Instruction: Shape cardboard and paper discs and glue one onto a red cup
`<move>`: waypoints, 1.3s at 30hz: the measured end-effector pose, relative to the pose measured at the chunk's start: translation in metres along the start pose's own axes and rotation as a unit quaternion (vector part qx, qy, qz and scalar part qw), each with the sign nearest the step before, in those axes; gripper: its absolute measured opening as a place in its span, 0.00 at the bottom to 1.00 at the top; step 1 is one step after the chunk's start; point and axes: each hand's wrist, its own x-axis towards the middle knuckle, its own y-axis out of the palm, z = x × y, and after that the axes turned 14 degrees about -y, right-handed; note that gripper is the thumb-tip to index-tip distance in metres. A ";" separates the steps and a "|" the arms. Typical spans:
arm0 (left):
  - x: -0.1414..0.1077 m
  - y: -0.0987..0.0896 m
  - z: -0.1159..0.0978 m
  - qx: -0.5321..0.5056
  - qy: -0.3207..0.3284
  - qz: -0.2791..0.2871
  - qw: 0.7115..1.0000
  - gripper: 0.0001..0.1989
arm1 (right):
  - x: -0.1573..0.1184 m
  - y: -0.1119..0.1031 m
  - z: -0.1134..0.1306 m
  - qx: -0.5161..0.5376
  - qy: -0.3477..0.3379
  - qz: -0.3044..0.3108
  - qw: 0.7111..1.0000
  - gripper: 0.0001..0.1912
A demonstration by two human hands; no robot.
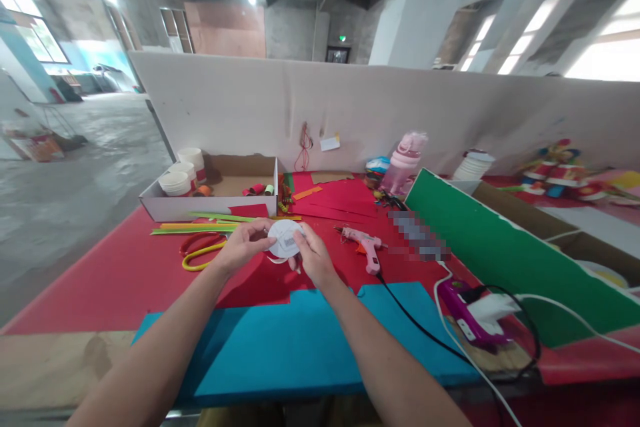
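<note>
A round white disc [284, 239] with a small printed square on its face is held up above the red table covering. My left hand [246, 244] grips its left edge, thumb on the face. On the right edge, my right hand [312, 255] pinches it with the thumb on top and fingers behind. Below the disc a thin pale curved edge shows; what it belongs to is unclear. To the right of my hands lies a pink glue gun [367, 248]. Scissors with red and yellow handles [203, 255] lie left of my left hand.
Blue sheets [270, 353] cover the near table edge. A white box [210, 209] with paper cups [176, 183] stands back left. At the right are a green board [500, 260], a purple power strip [470, 317] with cables, and a pink bottle [403, 163] behind.
</note>
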 end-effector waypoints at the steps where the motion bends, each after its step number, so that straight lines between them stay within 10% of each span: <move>1: 0.000 0.000 0.000 0.000 -0.002 0.004 1.000 0.10 | 0.000 0.001 0.000 0.003 0.002 -0.001 1.000 0.17; 21: 0.006 0.007 0.000 0.011 -0.022 -0.051 0.998 0.16 | 0.001 0.008 -0.006 -0.020 -0.027 -0.030 0.999 0.16; 33: 0.006 -0.010 -0.002 0.153 0.064 -0.079 0.983 0.11 | 0.005 -0.013 0.006 -0.120 -0.049 0.064 0.989 0.13; 39: 0.007 -0.005 0.000 0.074 0.103 -0.110 0.986 0.26 | 0.009 -0.011 0.010 0.019 -0.005 -0.059 0.998 0.17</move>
